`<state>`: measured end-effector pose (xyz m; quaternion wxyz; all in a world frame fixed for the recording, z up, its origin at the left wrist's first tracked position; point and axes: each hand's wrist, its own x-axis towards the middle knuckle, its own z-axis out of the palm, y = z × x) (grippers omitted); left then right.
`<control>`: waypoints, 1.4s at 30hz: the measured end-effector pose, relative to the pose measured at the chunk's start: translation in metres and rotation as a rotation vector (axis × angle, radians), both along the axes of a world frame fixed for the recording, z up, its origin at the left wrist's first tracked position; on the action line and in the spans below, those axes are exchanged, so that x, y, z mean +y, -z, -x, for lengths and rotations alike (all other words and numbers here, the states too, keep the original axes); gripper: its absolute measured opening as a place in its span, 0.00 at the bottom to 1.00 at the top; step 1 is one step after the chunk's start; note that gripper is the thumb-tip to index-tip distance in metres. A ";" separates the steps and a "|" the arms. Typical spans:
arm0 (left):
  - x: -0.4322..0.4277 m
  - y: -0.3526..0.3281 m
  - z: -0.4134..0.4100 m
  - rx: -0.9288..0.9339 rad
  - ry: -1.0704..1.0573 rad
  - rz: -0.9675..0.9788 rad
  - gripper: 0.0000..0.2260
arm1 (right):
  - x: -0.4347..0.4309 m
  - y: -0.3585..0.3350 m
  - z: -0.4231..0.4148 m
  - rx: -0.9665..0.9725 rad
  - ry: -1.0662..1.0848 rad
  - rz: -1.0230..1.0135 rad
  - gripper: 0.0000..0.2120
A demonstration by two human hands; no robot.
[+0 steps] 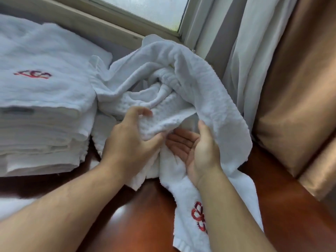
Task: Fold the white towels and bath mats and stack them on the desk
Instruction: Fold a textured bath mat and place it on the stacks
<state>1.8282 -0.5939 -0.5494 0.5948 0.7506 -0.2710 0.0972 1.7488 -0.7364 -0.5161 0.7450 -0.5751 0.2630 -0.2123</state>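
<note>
Head view, lower edge of the frame: two bare forearms reach in from the lower left and lower centre over a glossy reddish-brown desk point(283, 206). Beside the right forearm, a loose end of a crumpled white towel point(190, 73) lies flat on the desk, and a red emblem point(199, 218) is stitched on that end.

Just above, at the middle of the frame, the left hand point(131, 137) has its grip closed on a fold of the towel, thumb and curled fingers pinching the cloth. The right hand point(196, 151) sits next to it, palm up with fingers relaxed; its grip is wide and holds nothing, while the towel drapes round its outer side and wrist. The two hands almost touch.

Beyond them the rest of the towel rises in a rumpled heap in the middle of the frame. At the left, a stack of folded towels point(40, 124) stands on the desk, touching the heap, with a red mark point(33, 75) on its top layer.

Farthest back, a frosted window point(145, 8) fills the top centre, a white curtain point(254, 51) hangs to its right, and a bronze curtain point(300, 88) covers the right edge.
</note>
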 end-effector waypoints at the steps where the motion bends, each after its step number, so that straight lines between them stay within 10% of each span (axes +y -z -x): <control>1: 0.001 -0.001 -0.002 0.038 0.040 0.081 0.20 | 0.001 0.003 -0.002 -0.026 0.017 0.017 0.34; 9: 0.005 -0.006 -0.005 0.171 0.498 0.224 0.21 | -0.012 0.008 0.002 -0.166 -0.109 0.021 0.36; 15: 0.001 0.003 0.003 0.158 0.333 0.316 0.17 | -0.010 0.011 0.001 -0.180 0.004 0.093 0.19; 21: 0.000 0.000 0.000 0.140 0.149 0.085 0.30 | -0.010 -0.002 0.007 -0.183 0.241 0.741 0.17; 31: -0.002 0.004 0.000 0.035 0.148 -0.018 0.37 | -0.010 -0.016 0.019 -0.549 -0.085 -0.080 0.19; 42: 0.001 0.001 0.005 -0.104 0.082 -0.204 0.09 | -0.023 -0.019 0.025 -0.384 -0.053 0.040 0.34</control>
